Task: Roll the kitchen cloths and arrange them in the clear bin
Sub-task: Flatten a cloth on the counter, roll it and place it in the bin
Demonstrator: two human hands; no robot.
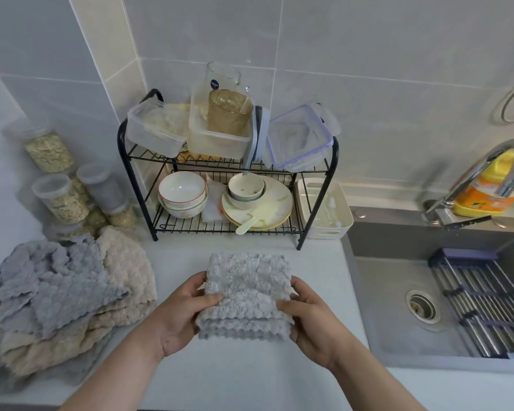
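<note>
A fluffy light grey kitchen cloth (247, 284) lies folded on the white counter in front of me. My left hand (181, 314) grips its near left side, thumb on top. My right hand (310, 318) grips its near right side the same way, and the near edge is lifted and turned over. A loose pile of grey cloths (57, 284) and beige cloths (125, 271) sits at the left of the counter. Clear plastic containers (220, 134) stand on the top shelf of the black rack; I cannot tell which one is the task's bin.
The black wire rack (297, 203) at the back holds bowls and plates. Several jars of grain (58, 200) stand at the back left. A white caddy (324, 212) is beside the rack. The grey sink (398, 292) with faucet (487, 179) and a drying rack (487, 301) is to the right.
</note>
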